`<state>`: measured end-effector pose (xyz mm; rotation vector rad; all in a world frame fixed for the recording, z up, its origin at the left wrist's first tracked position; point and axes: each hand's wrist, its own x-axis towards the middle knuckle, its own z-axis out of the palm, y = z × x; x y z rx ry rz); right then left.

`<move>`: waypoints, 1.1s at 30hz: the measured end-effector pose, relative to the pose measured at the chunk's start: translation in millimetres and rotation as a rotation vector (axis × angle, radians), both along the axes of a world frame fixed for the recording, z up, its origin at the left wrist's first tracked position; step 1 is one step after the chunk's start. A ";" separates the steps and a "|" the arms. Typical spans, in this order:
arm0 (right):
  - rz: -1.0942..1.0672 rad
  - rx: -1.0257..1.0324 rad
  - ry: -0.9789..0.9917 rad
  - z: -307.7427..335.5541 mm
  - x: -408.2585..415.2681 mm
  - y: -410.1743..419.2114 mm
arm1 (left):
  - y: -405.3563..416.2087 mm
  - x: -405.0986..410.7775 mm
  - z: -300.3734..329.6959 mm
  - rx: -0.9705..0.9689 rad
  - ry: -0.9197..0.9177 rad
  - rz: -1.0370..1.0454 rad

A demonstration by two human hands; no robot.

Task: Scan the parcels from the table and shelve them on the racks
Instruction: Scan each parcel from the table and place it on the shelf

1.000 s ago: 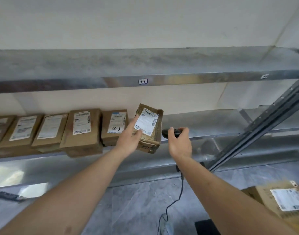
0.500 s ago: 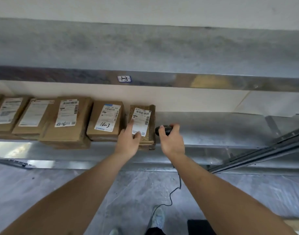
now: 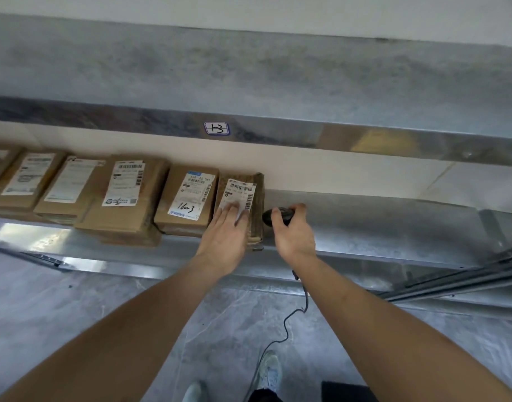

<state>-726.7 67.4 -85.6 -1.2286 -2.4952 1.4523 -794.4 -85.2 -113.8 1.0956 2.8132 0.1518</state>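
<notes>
Since a second back, the small brown cardboard parcel with the white barcode label [image 3: 243,204] went from tilted in the air to lying on the metal rack shelf [image 3: 394,224], at the right end of the row! The left hand [image 3: 224,233] lay flat on it, fingers straight, pressing. The right hand [image 3: 292,233] curled around the black corded handheld scanner [image 3: 278,216] just beside the parcel. Both arms reached forward. Next door sat the brown box marked "16w3" [image 3: 188,198] (several more to its left). This one looked shelved; parcels remaining on the table couldn't be seen.
</notes>
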 end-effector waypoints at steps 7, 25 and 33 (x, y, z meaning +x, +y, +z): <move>-0.039 -0.009 0.025 7.4 15.8 -1.4 | -3.6 -14.1 13.2 -0.118 0.047 -0.016; -0.559 0.080 0.201 62.4 104.4 -63.2 | 8.0 10.4 90.7 -0.130 0.011 -0.397; -0.839 0.145 0.235 90.5 173.7 -90.8 | 26.0 66.2 113.9 -0.121 0.076 -0.707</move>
